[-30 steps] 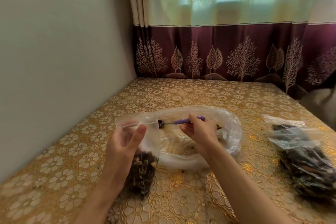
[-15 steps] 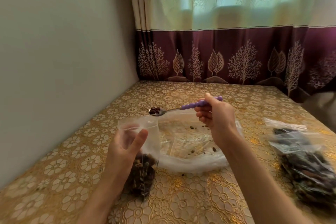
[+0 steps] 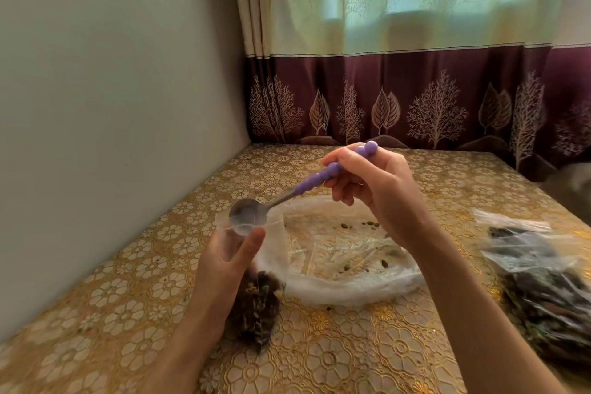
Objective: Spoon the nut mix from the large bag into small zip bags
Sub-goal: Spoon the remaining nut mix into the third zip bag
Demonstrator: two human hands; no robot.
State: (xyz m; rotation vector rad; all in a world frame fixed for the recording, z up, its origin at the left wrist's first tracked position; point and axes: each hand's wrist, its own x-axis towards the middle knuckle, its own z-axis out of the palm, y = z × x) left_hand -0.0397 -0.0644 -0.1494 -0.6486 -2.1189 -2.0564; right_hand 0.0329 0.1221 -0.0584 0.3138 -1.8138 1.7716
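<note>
Over gold tablecloth [image 3: 319,345], left hand [image 3: 224,269] grips zip bag [image 3: 268,253]; right hand [image 3: 374,182] grips spoon [image 3: 256,213].

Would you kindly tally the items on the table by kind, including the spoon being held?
Small zip bags with nut mix: 2, one held by the left hand at, one lying at the right
Large bag: 1
Spoon: 1, in the right hand
Total: 4
</note>
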